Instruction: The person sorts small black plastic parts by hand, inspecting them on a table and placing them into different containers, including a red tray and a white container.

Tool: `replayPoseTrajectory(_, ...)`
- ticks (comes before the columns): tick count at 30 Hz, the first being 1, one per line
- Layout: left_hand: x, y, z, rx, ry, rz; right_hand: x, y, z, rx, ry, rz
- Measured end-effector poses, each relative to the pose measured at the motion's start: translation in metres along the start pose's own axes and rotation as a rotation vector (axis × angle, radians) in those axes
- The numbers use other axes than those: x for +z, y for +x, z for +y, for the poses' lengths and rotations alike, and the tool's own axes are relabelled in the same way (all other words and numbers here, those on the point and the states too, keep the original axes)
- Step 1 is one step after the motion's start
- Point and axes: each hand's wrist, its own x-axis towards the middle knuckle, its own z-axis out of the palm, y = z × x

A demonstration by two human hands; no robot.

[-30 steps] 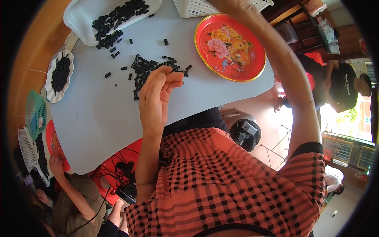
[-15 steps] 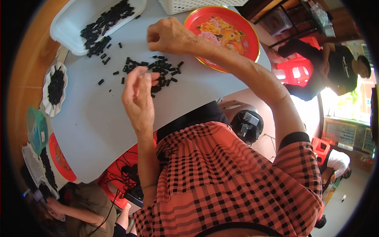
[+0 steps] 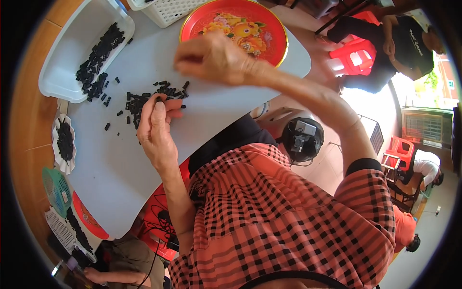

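- The grey worktop carries everything below; its near edge runs slantwise before the person.
- A white tub stands by the worktop's far left edge, black pieces lying along its inner right side and spilling out at its lower corner.
- A round red tray with a flower print and gold rim lies near the worktop's right corner.
- A white perforated basket sits at the far edge, between tub and tray.
- The hands are apart. The blurred right hand, fingers curled, hovers by the tray's near rim; I cannot tell whether it holds anything.
- The left hand is over the pile of black pieces, mid-worktop; a dark bit shows by its thumb tip, but whether it is gripped is unclear.
- A wavy-edged white dish of black bits rests at the left edge.
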Motion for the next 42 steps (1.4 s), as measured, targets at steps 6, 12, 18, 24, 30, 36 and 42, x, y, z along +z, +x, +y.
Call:
replayPoseTrajectory(6,0.004,-0.003,-0.004,-0.082,-0.252,-0.103,-0.039,-0.012,0.026,0.003,-0.098,-0.386)
replayPoseTrajectory(12,0.017,-0.007,-0.001,-0.11,-0.259,-0.146,-0.027,-0.015,0.029,0.008,-0.287,-0.381)
replayPoseTrajectory(18,0.023,-0.007,-0.001,-0.155,-0.3,-0.177,-0.037,-0.008,0.039,0.075,-0.153,-0.422)
replayPoseTrajectory(24,0.022,-0.005,-0.002,-0.196,-0.373,-0.199,-0.035,-0.004,0.031,0.296,0.15,-0.215)
replayPoseTrajectory(30,0.029,-0.004,0.005,-0.223,-0.469,-0.237,-0.008,-0.008,-0.004,0.264,0.414,-0.11)
replayPoseTrajectory(36,0.023,-0.003,0.0,-0.202,-0.511,-0.24,0.011,-0.017,-0.017,0.261,0.509,-0.116)
replayPoseTrajectory(42,0.015,-0.016,-0.001,-0.199,-0.482,-0.214,0.005,-0.014,-0.012,0.107,0.477,-0.347)
